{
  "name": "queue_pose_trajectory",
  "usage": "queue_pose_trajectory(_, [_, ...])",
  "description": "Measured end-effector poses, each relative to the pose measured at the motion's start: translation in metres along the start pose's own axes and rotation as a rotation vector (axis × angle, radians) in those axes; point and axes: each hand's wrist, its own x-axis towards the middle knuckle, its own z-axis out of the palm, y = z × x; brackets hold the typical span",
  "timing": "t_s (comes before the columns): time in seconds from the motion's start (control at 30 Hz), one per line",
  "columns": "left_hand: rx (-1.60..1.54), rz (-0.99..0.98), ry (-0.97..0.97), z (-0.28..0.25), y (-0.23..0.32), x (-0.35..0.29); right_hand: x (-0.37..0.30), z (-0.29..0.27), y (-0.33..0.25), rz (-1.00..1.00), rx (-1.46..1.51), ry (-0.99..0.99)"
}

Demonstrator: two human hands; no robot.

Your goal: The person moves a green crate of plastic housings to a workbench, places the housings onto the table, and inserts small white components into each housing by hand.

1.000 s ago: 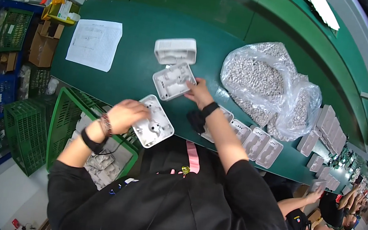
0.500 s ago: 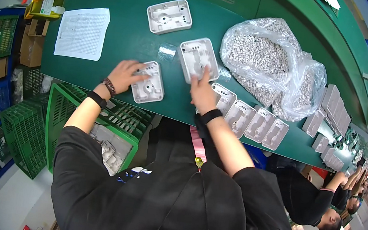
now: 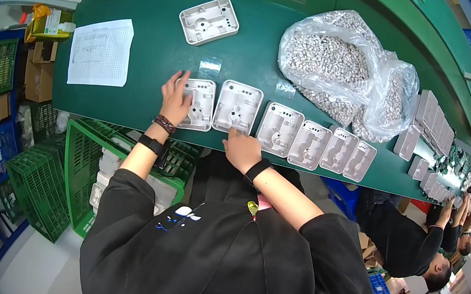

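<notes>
On the green table, a row of shallow light-grey housings with rounded corners runs along the near edge. My left hand [image 3: 175, 101], fingers apart, lies against the left side of the leftmost housing [image 3: 205, 106]. A second housing [image 3: 239, 102] stands just right of it, with a narrow gap between them. My right hand [image 3: 243, 150] is at that one's near edge, forefinger reaching to the rim and thumb apart; its other fingers are partly hidden. A third housing [image 3: 279, 128] sits to the right, and several more follow. Another housing [image 3: 209, 21] lies tilted farther back.
A clear plastic bag [image 3: 334, 64] full of small grey parts stands at back right. A printed sheet [image 3: 101, 52] lies at left. Below the table edge is a green crate [image 3: 76, 185] with grey parts. Co-workers [image 3: 404, 231] sit along the table at right.
The second housing has come nearer and straightened beside the leftmost one. My right hand has drawn back from inside it to its near edge. My left hand has shifted rightward.
</notes>
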Motion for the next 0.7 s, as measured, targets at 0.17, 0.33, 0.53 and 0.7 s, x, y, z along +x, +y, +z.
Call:
queue_pose_trajectory(0.17, [0.008, 0.026, -0.026, 0.021, 0.02, 0.018, -0.011, -0.024, 0.015, 0.019, -0.028, -0.104])
queue_pose_trajectory(0.33, [0.103, 0.142, 0.296, 0.009, 0.043, 0.089, -0.041, -0.068, 0.02, 0.148, 0.051, 0.001])
queue_pose_trajectory(0.53, [0.354, 0.18, -0.188, -0.009, 0.019, 0.152, -0.065, -0.065, 0.034, 0.076, 0.173, 0.245])
queue_pose_trajectory(0.7, [0.4, 0.082, -0.167, -0.034, -0.043, 0.081, -0.108, -0.056, 0.092, 0.384, 0.252, 0.423])
